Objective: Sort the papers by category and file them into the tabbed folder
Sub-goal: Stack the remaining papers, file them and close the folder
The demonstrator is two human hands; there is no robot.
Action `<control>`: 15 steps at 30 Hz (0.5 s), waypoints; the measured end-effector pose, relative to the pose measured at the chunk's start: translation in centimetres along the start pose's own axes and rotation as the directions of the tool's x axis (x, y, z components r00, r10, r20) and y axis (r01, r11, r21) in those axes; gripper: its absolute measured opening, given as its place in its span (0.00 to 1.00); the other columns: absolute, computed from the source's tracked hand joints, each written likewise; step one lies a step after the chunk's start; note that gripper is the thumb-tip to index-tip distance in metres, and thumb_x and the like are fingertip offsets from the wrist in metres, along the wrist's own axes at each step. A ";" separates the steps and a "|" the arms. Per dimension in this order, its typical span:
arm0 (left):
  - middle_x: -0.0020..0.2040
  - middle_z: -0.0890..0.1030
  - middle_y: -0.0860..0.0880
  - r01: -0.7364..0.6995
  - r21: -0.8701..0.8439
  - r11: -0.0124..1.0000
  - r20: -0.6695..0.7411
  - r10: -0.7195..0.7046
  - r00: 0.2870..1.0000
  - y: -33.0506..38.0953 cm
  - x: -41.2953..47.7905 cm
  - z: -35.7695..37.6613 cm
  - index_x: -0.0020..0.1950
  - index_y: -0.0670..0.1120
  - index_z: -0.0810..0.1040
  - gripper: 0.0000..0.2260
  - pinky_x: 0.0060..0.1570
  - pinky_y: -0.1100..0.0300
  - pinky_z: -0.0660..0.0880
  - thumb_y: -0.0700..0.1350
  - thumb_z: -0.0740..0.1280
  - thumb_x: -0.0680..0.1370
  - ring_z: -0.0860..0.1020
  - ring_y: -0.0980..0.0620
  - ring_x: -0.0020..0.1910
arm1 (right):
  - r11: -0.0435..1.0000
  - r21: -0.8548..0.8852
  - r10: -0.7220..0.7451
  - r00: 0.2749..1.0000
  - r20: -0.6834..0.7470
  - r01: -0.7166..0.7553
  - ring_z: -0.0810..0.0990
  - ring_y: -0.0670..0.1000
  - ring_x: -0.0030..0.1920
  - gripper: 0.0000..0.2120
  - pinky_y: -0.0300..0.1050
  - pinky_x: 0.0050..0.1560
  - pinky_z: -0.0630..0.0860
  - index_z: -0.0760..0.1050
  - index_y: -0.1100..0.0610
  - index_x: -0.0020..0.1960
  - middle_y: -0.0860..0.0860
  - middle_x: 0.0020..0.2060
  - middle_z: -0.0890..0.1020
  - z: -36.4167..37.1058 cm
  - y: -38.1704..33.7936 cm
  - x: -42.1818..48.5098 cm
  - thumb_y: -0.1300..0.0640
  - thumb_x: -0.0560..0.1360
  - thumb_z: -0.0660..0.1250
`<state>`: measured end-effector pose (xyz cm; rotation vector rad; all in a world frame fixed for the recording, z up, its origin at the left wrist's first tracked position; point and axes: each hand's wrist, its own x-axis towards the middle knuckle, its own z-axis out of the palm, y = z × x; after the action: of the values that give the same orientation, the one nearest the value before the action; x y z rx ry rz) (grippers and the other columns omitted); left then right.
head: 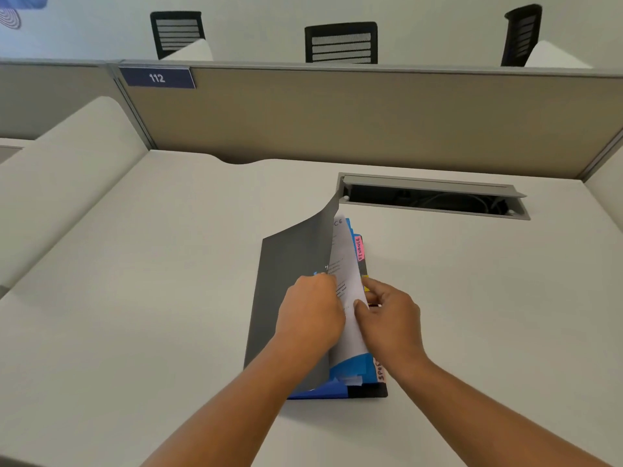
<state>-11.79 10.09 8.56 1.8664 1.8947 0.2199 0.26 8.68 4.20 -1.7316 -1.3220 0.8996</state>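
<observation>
White paper [345,257] pinched in right hand [391,315], folder cover [290,261] gripped in left hand [310,311]

Light is bright and even, diffuse from overhead, and you get no hard glare anywhere on the desk [135,298]. Shadows are soft: faint ones beside your forearms, and a darker wedge under the lifted cover of the folder [290,264]. The inside of the cable tray [435,200] is near black and its detail is lost. Wide-angle bow is strong: the top edge of the partition [337,112] curves and the outer chairs [522,32] lean outward. Your left hand [310,315] and right hand [394,315] look slightly soft at the edges. Print on the paper [347,264] is mostly unreadable, but the number plate [156,78] and pink tab [359,248] read fine.
</observation>
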 end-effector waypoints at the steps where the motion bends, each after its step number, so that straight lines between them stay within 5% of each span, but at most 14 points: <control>1: 0.64 0.77 0.49 0.007 -0.005 1.000 0.008 -0.007 1.000 0.1 0.0 0.1 0.70 0.48 0.71 0.18 0.52 0.54 0.79 0.50 0.63 0.80 0.81 0.47 0.50 | 1.000 0.010 0.010 1.000 -0.016 -0.010 0.84 0.48 0.44 0.19 0.29 0.40 0.78 0.76 0.52 0.68 0.47 0.49 0.85 0.2 0.2 0.0 0.61 0.78 0.66; 4: 0.63 0.77 0.49 0.017 -0.020 1.000 0.004 -0.017 1.000 0.4 0.1 0.0 0.68 0.48 0.71 0.18 0.53 0.54 0.79 0.51 0.63 0.80 0.80 0.48 0.49 | 0.999 0.037 0.029 0.996 -0.090 -0.025 0.84 0.48 0.45 0.19 0.25 0.40 0.76 0.76 0.53 0.67 0.48 0.51 0.85 0.3 0.5 -0.2 0.62 0.78 0.67; 7: 0.62 0.78 0.48 -0.008 0.007 1.000 -0.012 0.008 1.000 0.6 0.2 0.1 0.65 0.47 0.74 0.14 0.54 0.55 0.78 0.49 0.63 0.80 0.79 0.49 0.48 | 1.000 0.010 0.022 0.999 -0.034 -0.021 0.83 0.48 0.49 0.20 0.38 0.54 0.79 0.77 0.53 0.67 0.48 0.52 0.84 0.7 0.6 -0.8 0.60 0.76 0.70; 15: 0.61 0.78 0.49 0.018 -0.029 0.999 -0.010 -0.018 1.000 0.7 0.3 0.5 0.66 0.48 0.73 0.16 0.52 0.56 0.79 0.51 0.64 0.80 0.81 0.49 0.50 | 0.998 0.038 0.050 0.995 -0.082 -0.047 0.83 0.46 0.43 0.22 0.43 0.48 0.81 0.74 0.52 0.69 0.41 0.39 0.83 -0.3 0.7 -0.3 0.60 0.76 0.70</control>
<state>-10.90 10.30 8.36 1.8322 1.9049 0.2499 0.78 8.25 3.74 -1.7608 -1.2079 0.8645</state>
